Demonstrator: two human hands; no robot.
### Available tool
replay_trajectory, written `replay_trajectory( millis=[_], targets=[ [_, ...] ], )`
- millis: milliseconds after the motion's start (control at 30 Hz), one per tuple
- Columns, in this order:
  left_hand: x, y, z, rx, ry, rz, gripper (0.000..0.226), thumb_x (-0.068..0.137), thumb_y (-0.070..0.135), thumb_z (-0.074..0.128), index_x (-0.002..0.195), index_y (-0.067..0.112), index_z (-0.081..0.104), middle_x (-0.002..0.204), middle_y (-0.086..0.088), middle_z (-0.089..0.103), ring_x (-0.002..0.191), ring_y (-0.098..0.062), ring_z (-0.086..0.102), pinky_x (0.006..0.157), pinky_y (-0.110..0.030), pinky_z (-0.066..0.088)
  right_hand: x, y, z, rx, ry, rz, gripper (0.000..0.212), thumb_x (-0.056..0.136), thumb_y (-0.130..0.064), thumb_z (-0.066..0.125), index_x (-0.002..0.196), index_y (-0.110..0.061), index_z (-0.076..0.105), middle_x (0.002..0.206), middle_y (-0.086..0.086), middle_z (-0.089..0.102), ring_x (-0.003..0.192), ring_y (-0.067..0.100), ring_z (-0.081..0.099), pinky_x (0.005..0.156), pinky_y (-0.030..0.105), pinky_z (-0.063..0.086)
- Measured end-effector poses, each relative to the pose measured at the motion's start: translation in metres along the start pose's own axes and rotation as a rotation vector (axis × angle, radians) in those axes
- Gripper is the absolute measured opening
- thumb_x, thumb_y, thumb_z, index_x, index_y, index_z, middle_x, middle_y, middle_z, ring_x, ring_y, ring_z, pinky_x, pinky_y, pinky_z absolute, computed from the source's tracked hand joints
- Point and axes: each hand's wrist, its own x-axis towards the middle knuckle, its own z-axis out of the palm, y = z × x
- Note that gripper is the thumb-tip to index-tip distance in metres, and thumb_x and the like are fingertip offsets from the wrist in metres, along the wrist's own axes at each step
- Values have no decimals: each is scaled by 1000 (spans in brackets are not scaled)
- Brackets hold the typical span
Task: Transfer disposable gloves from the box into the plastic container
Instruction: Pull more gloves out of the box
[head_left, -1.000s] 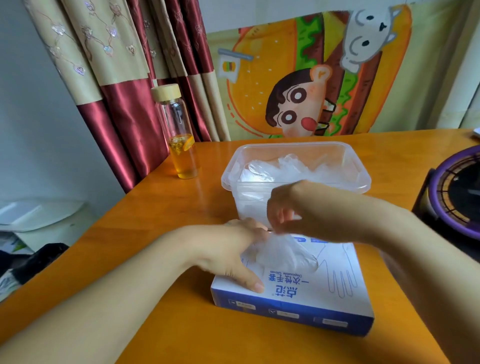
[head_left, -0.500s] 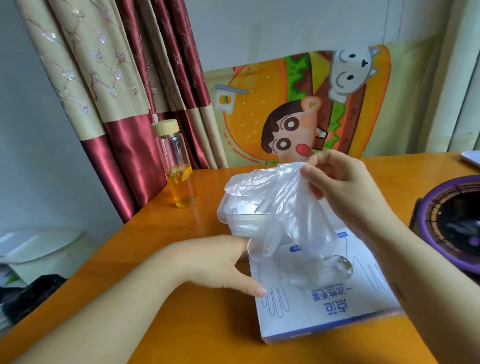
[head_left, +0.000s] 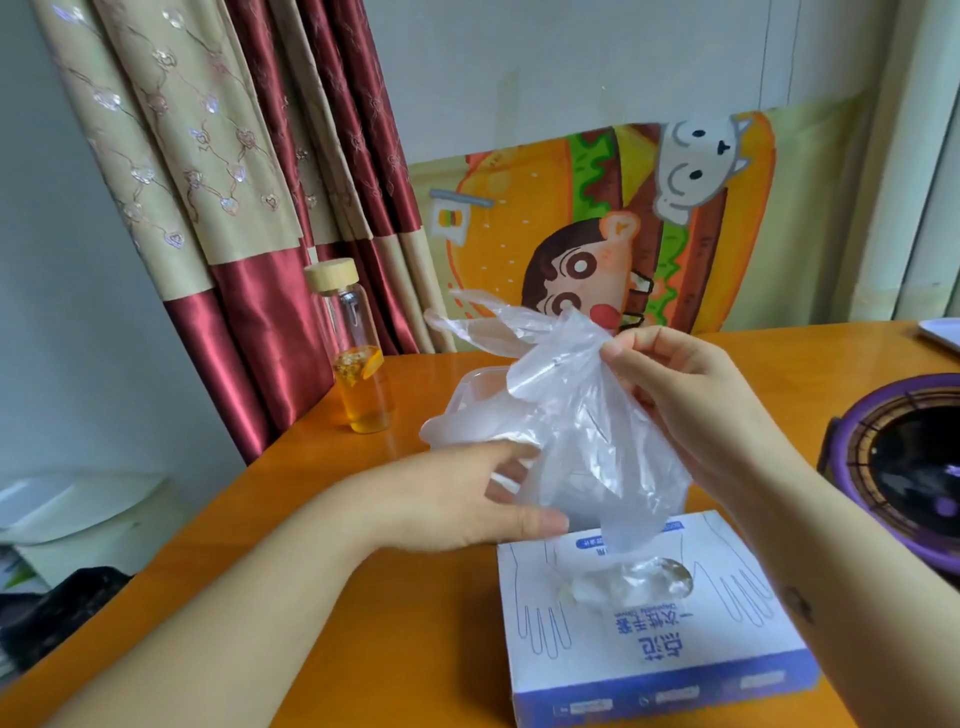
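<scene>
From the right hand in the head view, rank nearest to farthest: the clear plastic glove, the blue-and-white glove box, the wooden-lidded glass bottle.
1. Clear plastic glove, pinched in the right hand itself.
2. Blue-and-white glove box, below the hand, on the table.
3. Glass bottle, far left by the curtain.

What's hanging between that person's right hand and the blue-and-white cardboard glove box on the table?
A clear crinkly plastic glove: the right hand pinches its top, and it hangs down toward the opening of the blue-and-white cardboard glove box, shown in the head view.
</scene>
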Motion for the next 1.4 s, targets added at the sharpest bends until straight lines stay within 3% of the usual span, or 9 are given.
replay_trajectory(
  millis=[267,467,567,667,800,1067,1167,1300,1400],
  targets=[
    [7,22,-6,-682,408,144,28,80,36,67,105,23,71,102,8,73,103,-7,66,98,-32,47,0,5,8,139,-217,198,21,75,-22,69,88,-8,62,76,12,57,63,17,49,59,23,45],
    [47,25,-26,-508,609,32,15,89,17,61,81,9,69,79,-4,72,73,-6,62,66,-14,46,-3,-17,-8,-89,68,-93,15,80,-28,70,79,-15,60,97,-1,70,93,4,64,84,27,47],
    [70,24,-38,-390,605,-68,14,84,17,62,70,15,64,66,4,65,63,-8,56,52,-16,42,-19,-37,-4,-409,-191,-194,27,66,-53,65,71,-27,70,132,-14,52,124,-12,41,96,21,38],
    [93,20,-45,-329,604,-128,14,83,22,64,83,8,67,74,-2,62,65,-14,54,55,-24,39,-13,-31,-6,-829,-302,-171,18,73,-57,64,85,-44,69,148,-13,37,141,-3,20,108,33,31],
    [114,14,-44,-362,552,-197,12,81,16,63,74,6,63,66,-7,52,57,-18,46,48,-22,35,14,-16,-7,-999,-223,-130,41,82,-40,68,122,-29,61,139,-6,51,127,10,45,102,25,38],
    [124,-21,-38,-365,426,-256,24,88,4,55,111,2,61,77,-12,65,58,-11,62,53,-21,50,46,8,-22,-1522,-53,-29,29,91,-41,57,114,-28,67,114,-10,68,113,16,57,115,52,13],
    [125,-42,-50,-420,547,-306,64,88,13,64,144,4,33,109,-11,66,95,-21,67,78,-33,55,47,15,-21,-1691,-134,-16,29,89,-45,59,106,-23,68,105,-8,69,111,18,57,113,57,4],
    [112,-31,-52,26,929,52,55,90,14,62,140,19,42,132,0,50,113,-16,54,89,-25,45,49,19,-16,-1781,-211,-29,45,78,-60,64,99,-21,66,101,-7,68,107,18,57,113,58,3],
    [110,-1,-41,169,458,328,34,92,24,61,127,27,58,125,11,55,104,-4,55,89,-19,44,52,18,-11,-1805,-295,19,52,74,-67,62,100,-22,66,107,-7,67,113,19,54,113,59,3]
  ],
)
